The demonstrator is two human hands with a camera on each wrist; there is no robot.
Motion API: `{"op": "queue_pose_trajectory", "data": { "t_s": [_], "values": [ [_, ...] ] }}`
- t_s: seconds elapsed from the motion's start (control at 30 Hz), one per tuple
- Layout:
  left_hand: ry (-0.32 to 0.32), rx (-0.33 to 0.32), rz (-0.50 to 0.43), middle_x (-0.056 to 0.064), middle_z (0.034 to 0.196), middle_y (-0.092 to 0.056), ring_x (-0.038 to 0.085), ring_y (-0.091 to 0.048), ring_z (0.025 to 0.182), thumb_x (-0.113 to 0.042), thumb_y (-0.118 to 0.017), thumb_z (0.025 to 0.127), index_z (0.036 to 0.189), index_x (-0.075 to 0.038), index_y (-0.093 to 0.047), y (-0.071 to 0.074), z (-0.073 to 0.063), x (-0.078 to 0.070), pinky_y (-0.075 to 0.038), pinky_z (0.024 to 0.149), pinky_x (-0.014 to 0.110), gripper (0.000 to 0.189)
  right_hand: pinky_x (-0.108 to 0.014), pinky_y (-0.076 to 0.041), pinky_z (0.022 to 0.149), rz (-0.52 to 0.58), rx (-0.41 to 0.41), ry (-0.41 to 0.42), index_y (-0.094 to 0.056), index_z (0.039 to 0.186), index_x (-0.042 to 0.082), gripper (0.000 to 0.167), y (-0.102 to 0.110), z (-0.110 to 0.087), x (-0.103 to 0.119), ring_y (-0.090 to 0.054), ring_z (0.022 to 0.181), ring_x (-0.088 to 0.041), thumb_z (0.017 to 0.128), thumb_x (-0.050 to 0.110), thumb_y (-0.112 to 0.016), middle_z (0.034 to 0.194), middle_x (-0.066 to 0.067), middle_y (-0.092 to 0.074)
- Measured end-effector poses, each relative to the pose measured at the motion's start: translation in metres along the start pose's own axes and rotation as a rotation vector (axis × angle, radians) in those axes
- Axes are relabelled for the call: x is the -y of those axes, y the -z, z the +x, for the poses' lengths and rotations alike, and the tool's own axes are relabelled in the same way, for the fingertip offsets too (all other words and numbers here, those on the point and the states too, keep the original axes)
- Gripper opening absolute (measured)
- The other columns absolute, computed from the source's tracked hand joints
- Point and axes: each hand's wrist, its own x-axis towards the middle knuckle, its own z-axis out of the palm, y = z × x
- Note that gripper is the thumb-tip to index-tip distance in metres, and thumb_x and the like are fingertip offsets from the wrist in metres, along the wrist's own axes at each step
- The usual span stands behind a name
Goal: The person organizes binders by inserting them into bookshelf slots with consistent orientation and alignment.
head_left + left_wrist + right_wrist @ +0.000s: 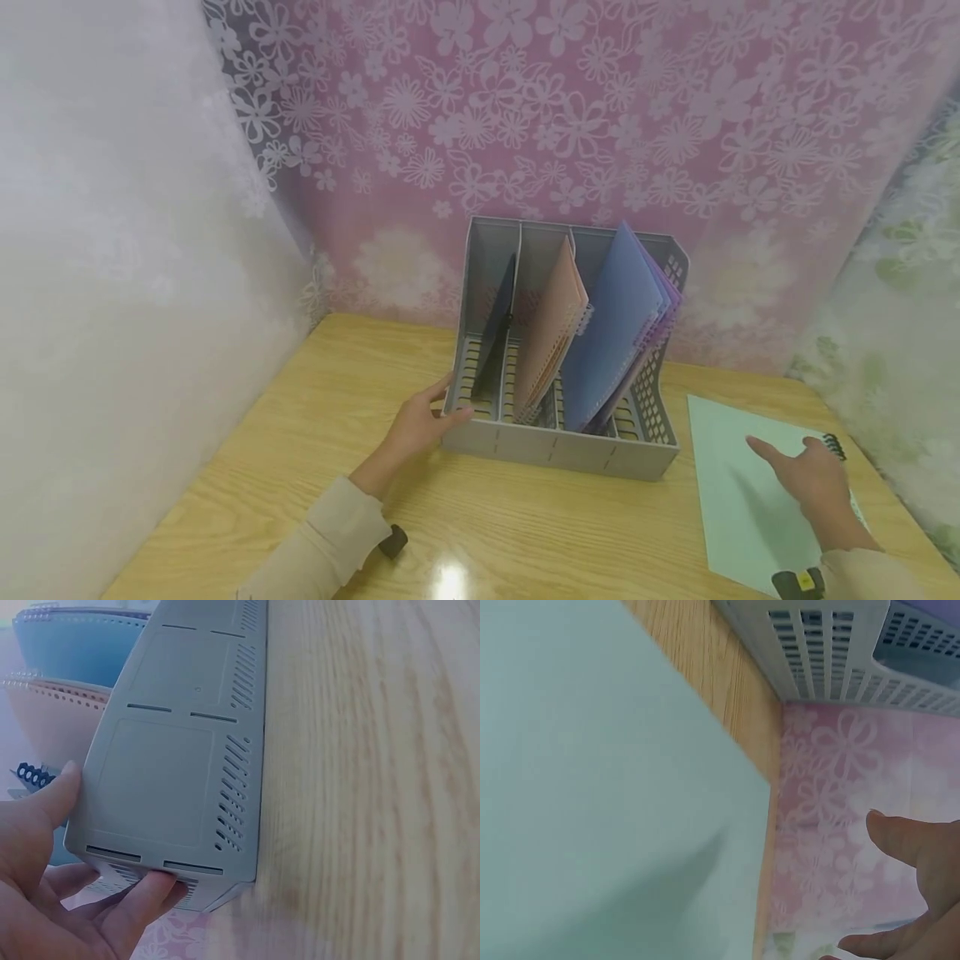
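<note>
A grey desktop file organizer (562,454) with upright dividers stands on the table. My left hand (416,427) grips its front left corner, thumb over the front lip and fingers round the side; the left wrist view shows these fingers (139,907) at the slotted side wall. To the right lies a mint-green spiral notebook (731,475), flat, with its black coil on the right. Over it hovers my right hand (813,479), thumb and fingers spread, nothing held, its shadow falling on the cover.
Inside the organizer lean a dark notebook (492,329), pink spiral notebooks (551,333), and blue notebooks (611,333) with a purple one (671,304) behind. A pink floral curtain (510,125) hangs behind the wooden table (300,442), with pale sheets at both sides.
</note>
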Motion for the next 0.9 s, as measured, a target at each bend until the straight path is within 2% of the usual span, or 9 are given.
{"op": "queue_pose_trajectory", "data": {
  "t_s": [0.1, 0.17, 0.23, 0.27, 0.33, 0.53, 0.67, 0.7, 0.9],
  "values": [
    [0.012, -0.004, -0.004, 0.022, 0.147, -0.043, 0.042, -0.053, 0.123, -0.038, -0.072, 0.088, 0.151, -0.011, -0.035, -0.001, 0.002, 0.0, -0.052, 0.093, 0.05, 0.078, -0.054, -0.051, 0.073, -0.068, 0.012, 0.01, -0.012, 0.134, -0.032, 0.108, 0.004, 0.006, -0.011, -0.05, 0.097, -0.055, 0.093, 0.061, -0.046, 0.132, -0.053, -0.023],
    [0.012, -0.006, -0.009, 0.023, 0.146, -0.044, 0.042, -0.052, 0.124, -0.038, -0.073, 0.087, 0.15, -0.011, -0.036, -0.001, 0.002, 0.0, -0.051, 0.094, 0.051, 0.078, -0.046, -0.051, 0.063, -0.11, -0.005, 0.007, -0.037, 0.124, -0.03, 0.1, 0.005, 0.01, -0.018, -0.055, 0.077, -0.043, 0.091, 0.063, -0.049, 0.111, -0.047, -0.048],
    [0.017, -0.007, -0.013, 0.023, 0.145, -0.044, 0.042, -0.051, 0.125, -0.038, -0.073, 0.087, 0.15, -0.012, -0.036, -0.001, 0.002, -0.001, -0.05, 0.095, 0.051, 0.078, -0.035, -0.046, 0.051, -0.144, -0.013, 0.006, -0.056, 0.094, -0.018, 0.084, 0.006, 0.013, -0.026, -0.05, 0.057, -0.027, 0.089, 0.066, -0.051, 0.077, -0.028, -0.057],
    [0.019, -0.008, -0.016, 0.023, 0.145, -0.044, 0.042, -0.051, 0.124, -0.038, -0.073, 0.087, 0.15, -0.012, -0.036, -0.001, 0.002, -0.001, -0.05, 0.095, 0.052, 0.078, -0.031, -0.042, 0.048, -0.161, -0.018, 0.004, -0.055, 0.078, -0.008, 0.076, 0.006, 0.014, -0.03, -0.043, 0.052, -0.019, 0.087, 0.067, -0.052, 0.063, -0.017, -0.051],
    [0.028, -0.01, -0.021, 0.023, 0.145, -0.044, 0.042, -0.051, 0.124, -0.038, -0.073, 0.087, 0.151, -0.013, -0.036, -0.001, 0.001, -0.001, -0.05, 0.095, 0.052, 0.077, -0.026, -0.034, 0.045, -0.19, -0.015, 0.003, -0.04, 0.06, 0.007, 0.068, 0.008, 0.016, -0.037, -0.034, 0.048, -0.011, 0.086, 0.069, -0.052, 0.053, 0.002, -0.034],
    [0.043, -0.008, -0.024, 0.023, 0.146, -0.042, 0.045, -0.051, 0.123, -0.037, -0.073, 0.088, 0.151, -0.012, -0.035, -0.002, 0.0, -0.002, -0.05, 0.094, 0.053, 0.078, -0.029, -0.034, 0.048, -0.275, -0.057, -0.018, -0.035, 0.055, 0.013, 0.063, 0.01, 0.02, -0.054, -0.035, 0.052, -0.013, 0.086, 0.065, -0.055, 0.053, 0.002, -0.034],
    [0.046, -0.006, -0.027, 0.023, 0.146, -0.042, 0.045, -0.051, 0.124, -0.036, -0.073, 0.088, 0.151, -0.012, -0.034, -0.002, -0.001, -0.004, -0.05, 0.094, 0.053, 0.078, -0.032, -0.036, 0.052, -0.311, -0.04, -0.026, -0.036, 0.056, 0.012, 0.063, 0.012, 0.024, -0.065, -0.035, 0.053, -0.014, 0.086, 0.063, -0.057, 0.054, 0.002, -0.035],
    [0.046, -0.006, -0.03, 0.024, 0.146, -0.042, 0.045, -0.051, 0.124, -0.036, -0.072, 0.088, 0.151, -0.012, -0.034, -0.002, -0.001, -0.004, -0.05, 0.094, 0.053, 0.078, -0.034, -0.037, 0.054, -0.327, -0.035, -0.025, -0.043, 0.059, 0.005, 0.066, 0.012, 0.026, -0.068, -0.037, 0.054, -0.015, 0.086, 0.064, -0.056, 0.055, 0.001, -0.036],
    [0.048, -0.01, -0.043, 0.025, 0.145, -0.043, 0.045, -0.051, 0.123, -0.035, -0.072, 0.088, 0.151, -0.013, -0.035, -0.002, 0.0, -0.005, -0.05, 0.095, 0.053, 0.077, -0.042, -0.047, 0.06, -0.399, 0.012, -0.078, -0.053, 0.066, -0.003, 0.072, 0.009, 0.03, -0.081, -0.045, 0.058, -0.02, 0.082, 0.067, -0.06, 0.059, -0.004, -0.042]
  ]
}}
